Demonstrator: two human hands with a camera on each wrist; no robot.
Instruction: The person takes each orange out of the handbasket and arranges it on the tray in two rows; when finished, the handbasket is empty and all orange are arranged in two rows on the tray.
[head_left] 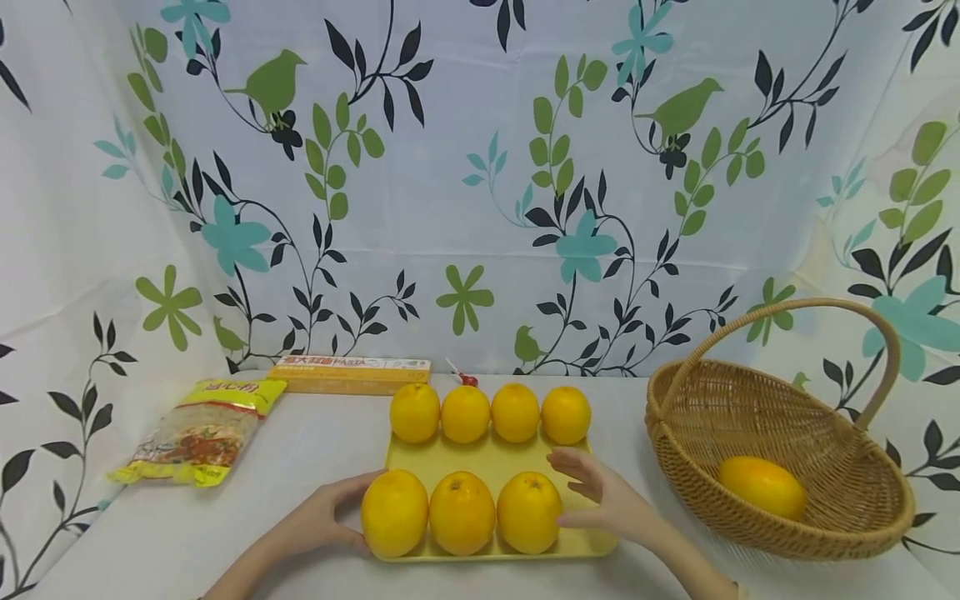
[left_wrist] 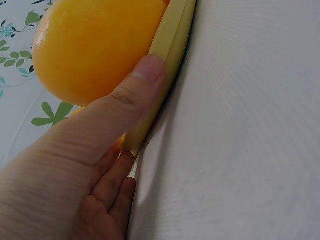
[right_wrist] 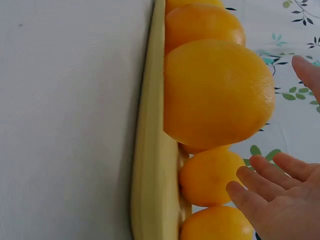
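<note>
A shallow yellow tray lies on the table, holding a back row of several oranges and a front row of three. By the tray's left front corner is my left hand, beside the leftmost front orange. In the left wrist view its thumb lies along the tray's edge, and the other fingers reach past the corner. My right hand is spread beside the right front orange, with nothing held. Its fingers look loosely extended in the right wrist view.
A wicker basket with a tall handle tilts at the right, an oval orange-yellow fruit inside. At the left lies a yellow food packet. Behind the tray are a pasta box and a small red object, before a patterned curtain.
</note>
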